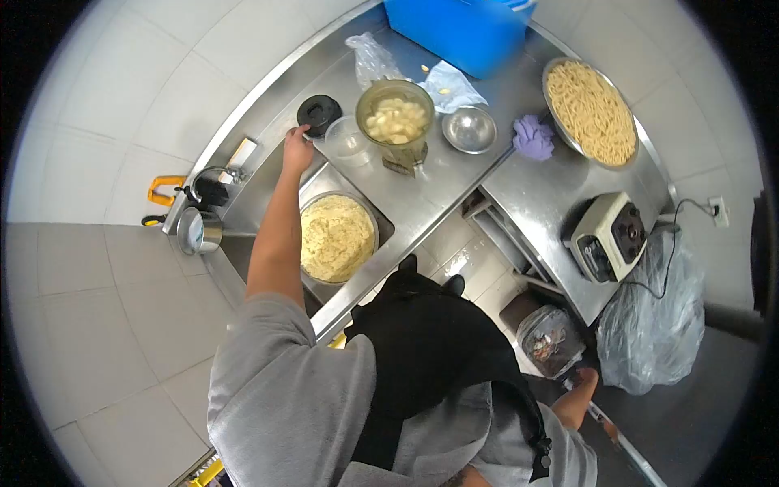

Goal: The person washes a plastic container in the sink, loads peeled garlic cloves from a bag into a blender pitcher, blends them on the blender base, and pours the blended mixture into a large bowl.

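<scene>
My left hand reaches out over the steel counter, with its fingers closed at the near edge of a round black blender lid. Beside the lid stands a clear plastic container. A blender jar holding pale, chunky pieces is just to its right. Below my left forearm, a metal basin of yellowish, mashed-looking food sits in the sink. My right hand is low at the right, near a metal edge and a bin; its fingers are too dark and small to make out.
A metal bowl, a purple cloth-like bundle and a big bowl of noodles stand rightward. The blender base has a cord to the wall. A blue container is at the back; a steel pot is left.
</scene>
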Motion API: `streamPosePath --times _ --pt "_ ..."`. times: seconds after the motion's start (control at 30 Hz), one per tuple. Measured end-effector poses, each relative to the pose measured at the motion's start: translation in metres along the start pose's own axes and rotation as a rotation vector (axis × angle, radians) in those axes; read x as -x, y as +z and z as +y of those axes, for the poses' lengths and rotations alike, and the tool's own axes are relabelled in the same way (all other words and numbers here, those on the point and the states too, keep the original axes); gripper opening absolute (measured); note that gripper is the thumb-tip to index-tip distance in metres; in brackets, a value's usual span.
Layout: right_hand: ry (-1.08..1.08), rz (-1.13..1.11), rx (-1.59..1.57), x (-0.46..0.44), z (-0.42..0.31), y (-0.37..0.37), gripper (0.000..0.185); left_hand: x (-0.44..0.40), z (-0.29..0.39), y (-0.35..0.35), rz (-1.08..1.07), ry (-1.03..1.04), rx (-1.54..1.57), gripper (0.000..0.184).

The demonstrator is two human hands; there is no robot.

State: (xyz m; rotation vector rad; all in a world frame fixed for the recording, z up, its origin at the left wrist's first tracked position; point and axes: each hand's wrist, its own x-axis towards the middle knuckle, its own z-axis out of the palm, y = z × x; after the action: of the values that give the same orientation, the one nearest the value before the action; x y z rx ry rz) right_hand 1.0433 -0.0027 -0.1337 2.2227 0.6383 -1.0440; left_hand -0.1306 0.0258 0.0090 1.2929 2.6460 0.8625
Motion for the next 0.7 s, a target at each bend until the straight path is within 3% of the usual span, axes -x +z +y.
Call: streamPosePath --times 0.07,0.13,0.2,0.23,0.27,0.33,0.37,0.43,0.47,0.5,0.53,0.6,0.67,0.7 --pt "0.050 0.014 -0.066 0.069 -0.033 0.015 0.043 -0.030 -0.019 0.011 -0.030 -0.045 -0.006 0.049" --pt "0.033 -0.010 -0.102 0.118 -0.062 0.033 0.041 -0.050 -0.034 0.023 -0.128 0.028 -0.316 0.054" --pt "-0.130 -0.032 -0.171 0.162 -0.088 0.050 0.045 -0.061 -0.046 0.031 -0.064 0.051 -0.336 0.058" --pt "-0.240 -0.047 -0.220 0.194 -0.101 0.057 0.052 -0.066 -0.069 0.040 0.014 0.046 -0.218 0.062" --pt "-0.204 -0.096 -0.145 0.201 -0.122 0.062 0.052 -0.066 -0.073 0.034 0.042 -0.039 -0.057 0.058" --pt "-0.166 -0.138 -0.042 0.226 -0.170 0.076 0.054 -0.045 -0.133 0.044 0.048 -0.177 -0.039 0.054" --pt "-0.278 -0.173 0.021 0.252 -0.192 0.087 0.046 -0.032 -0.167 0.054 0.065 -0.268 -0.018 0.051" --pt "-0.371 -0.209 0.094 0.280 -0.230 0.099 0.040 0.022 -0.286 0.106 -0.189 -0.103 -0.375 0.035" --pt "-0.908 -0.131 0.556 0.276 -0.243 0.104 0.038 0.050 -0.346 0.133 -0.301 0.056 -0.536 0.025" --pt "-1.432 -0.047 1.032 0.276 -0.253 0.105 0.037 0.083 -0.368 0.144 -0.410 -0.190 -0.405 0.032" --pt "-1.412 -0.056 1.056 0.299 -0.265 0.108 0.037 0.116 -0.387 0.154 -0.484 -0.445 -0.302 0.039" --pt "-1.114 -0.267 0.283 0.380 -0.285 0.118 0.038 0.191 -0.360 0.123 -0.438 -0.866 -0.074 0.032" --pt "-1.094 -0.198 0.304 0.425 -0.308 0.122 0.039 0.256 -0.400 0.137 -0.763 -0.444 -0.367 0.040" --pt "-1.083 -0.125 0.299 0.444 -0.319 0.123 0.040 0.269 -0.397 0.138 -0.765 -0.452 -0.355 0.040"
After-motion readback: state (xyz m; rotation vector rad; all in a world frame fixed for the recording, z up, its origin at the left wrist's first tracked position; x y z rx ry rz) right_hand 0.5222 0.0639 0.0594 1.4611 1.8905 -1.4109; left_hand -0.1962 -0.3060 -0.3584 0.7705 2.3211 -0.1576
